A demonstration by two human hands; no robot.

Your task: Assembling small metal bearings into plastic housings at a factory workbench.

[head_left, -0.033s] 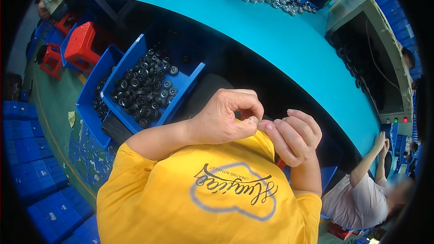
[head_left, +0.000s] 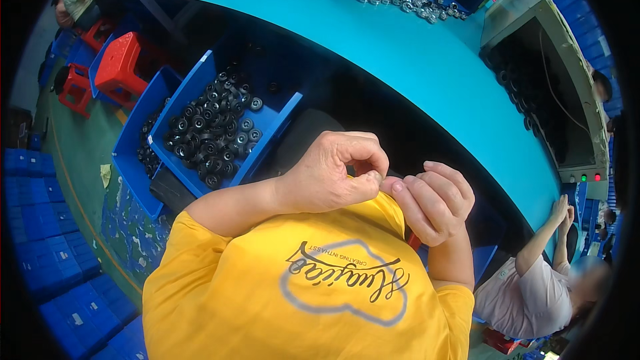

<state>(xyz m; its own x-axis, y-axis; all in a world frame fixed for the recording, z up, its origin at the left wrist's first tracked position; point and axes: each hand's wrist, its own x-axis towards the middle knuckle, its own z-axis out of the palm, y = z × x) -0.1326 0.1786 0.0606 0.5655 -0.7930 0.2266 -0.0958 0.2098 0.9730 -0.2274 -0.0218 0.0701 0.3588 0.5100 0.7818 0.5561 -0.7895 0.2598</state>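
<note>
Head view is showing my left hand (head_left: 333, 177) and right hand (head_left: 433, 200) meeting at my chest, fingers (head_left: 373, 180) narrowly pinching the collar of my yellow shirt (head_left: 267, 307). I cannot tell whether anything small is lying between them. A blue bin (head_left: 267, 140) of dark rings (head_left: 213, 127) is sitting below the turquoise tabletop (head_left: 400, 53).

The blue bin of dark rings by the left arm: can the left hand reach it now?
Probably yes. The left hand is pinched fingertip to fingertip with the right hand, but the blue bin lies open just beyond it, with nothing between.
</note>
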